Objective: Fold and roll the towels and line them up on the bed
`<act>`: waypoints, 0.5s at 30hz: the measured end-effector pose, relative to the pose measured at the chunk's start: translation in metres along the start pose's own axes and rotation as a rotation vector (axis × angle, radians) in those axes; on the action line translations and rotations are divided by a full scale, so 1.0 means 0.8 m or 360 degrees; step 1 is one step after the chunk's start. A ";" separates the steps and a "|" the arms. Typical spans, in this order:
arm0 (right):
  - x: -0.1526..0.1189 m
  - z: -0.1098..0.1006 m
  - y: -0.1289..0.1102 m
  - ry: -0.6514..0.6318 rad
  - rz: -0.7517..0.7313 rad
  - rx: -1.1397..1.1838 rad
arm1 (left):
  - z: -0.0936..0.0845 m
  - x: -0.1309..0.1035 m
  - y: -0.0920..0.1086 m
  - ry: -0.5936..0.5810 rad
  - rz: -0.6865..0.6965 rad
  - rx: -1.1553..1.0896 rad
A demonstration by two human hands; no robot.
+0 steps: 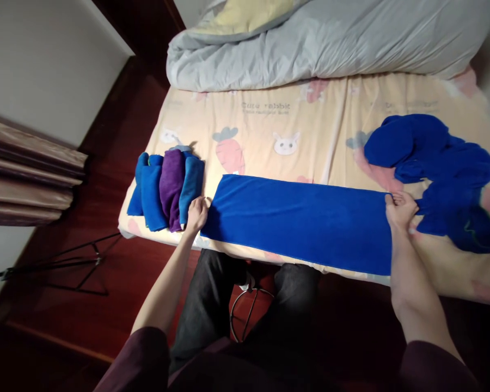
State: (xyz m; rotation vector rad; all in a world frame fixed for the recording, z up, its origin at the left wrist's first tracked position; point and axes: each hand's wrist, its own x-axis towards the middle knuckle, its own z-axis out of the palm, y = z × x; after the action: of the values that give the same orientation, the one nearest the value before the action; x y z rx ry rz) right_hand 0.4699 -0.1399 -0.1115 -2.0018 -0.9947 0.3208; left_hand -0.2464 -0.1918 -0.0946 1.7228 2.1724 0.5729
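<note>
A long blue towel (302,220) lies spread flat along the front edge of the bed, wider than it is deep. At its left short edge, my left hand (197,214) is closed, the fingers pinching the cloth. My right hand (400,210) grips the far right corner between thumb and fingers. Just left of my left hand sits a row of rolled or folded towels (172,185), several blue and one purple. Crumpled blue towels (436,152) lie in a loose heap beyond my right hand.
The bed (261,130) wears a peach sheet with carrot and rabbit prints. A bunched grey quilt (310,49) covers its back. Black tripod legs (96,261) stand on the dark red floor at left, near a striped curtain (24,169). A metal stool frame (249,310) shows between my legs.
</note>
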 end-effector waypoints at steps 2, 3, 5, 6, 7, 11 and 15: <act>0.003 0.000 0.006 -0.0008 -0.0007 0.0017 | -0.006 0.002 -0.002 -0.0044 0.0020 0.0108; 0.004 0.000 0.009 -0.0005 -0.0006 0.0019 | -0.007 0.004 -0.001 -0.0057 0.0007 0.0153; 0.007 0.001 0.012 0.0015 -0.0017 0.0015 | -0.006 0.016 0.009 -0.0054 -0.0063 0.0231; 0.009 0.001 0.013 0.0027 -0.0032 0.0003 | -0.004 0.026 0.016 -0.0039 -0.0084 0.0260; 0.010 0.001 0.013 0.0038 -0.0051 -0.0017 | -0.001 0.039 0.026 -0.0020 -0.0075 0.0276; 0.016 -0.001 0.008 0.0045 -0.0099 -0.0122 | 0.011 0.114 0.069 -0.0066 0.0214 0.0174; 0.018 0.000 0.006 0.0023 -0.0165 -0.0152 | 0.017 0.179 0.092 -0.0478 0.0500 0.0047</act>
State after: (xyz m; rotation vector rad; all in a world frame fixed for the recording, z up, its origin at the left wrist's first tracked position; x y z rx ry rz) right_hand 0.4818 -0.1310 -0.1133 -2.0263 -1.1192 0.2054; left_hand -0.2106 -0.0360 -0.0698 2.0348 1.7286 0.3280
